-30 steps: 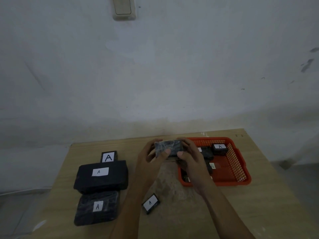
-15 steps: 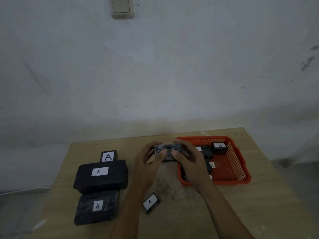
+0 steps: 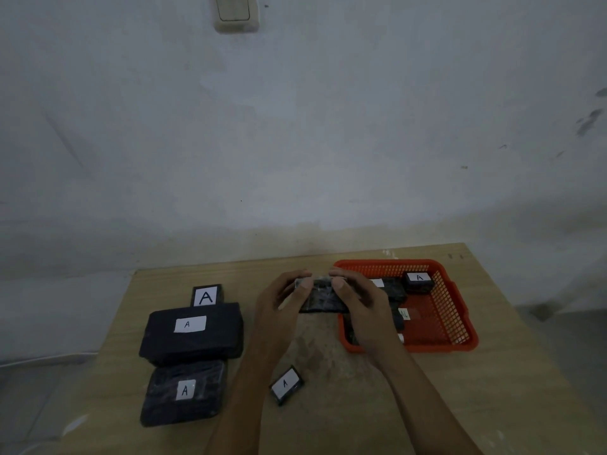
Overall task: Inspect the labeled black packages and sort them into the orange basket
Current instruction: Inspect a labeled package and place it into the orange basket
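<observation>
Both hands hold one shiny black package [image 3: 323, 298] above the middle of the table, just left of the orange basket [image 3: 460, 326]. My left hand [image 3: 279, 307] grips its left end and my right hand [image 3: 364, 310] grips its right end, thumbs on its top edge. No label shows on the held package. Inside the basket lie several black packages, one small one [image 3: 418, 281] marked A at the back. On the table's left lie a large package [image 3: 193, 333] marked A, a wrapped one [image 3: 184, 390] marked A, and a small one [image 3: 207, 295] marked A.
A small black package [image 3: 286, 384] marked A lies on the wooden table [image 3: 328, 418] between my forearms. A grey wall rises right behind the table, with a switch plate [image 3: 235, 11] high up. The floor drops away at the table's left and right edges.
The held package has tilted and sunk a little lower toward the table, with both hands turning it; its dark face now shows more. Everything else stays put.
</observation>
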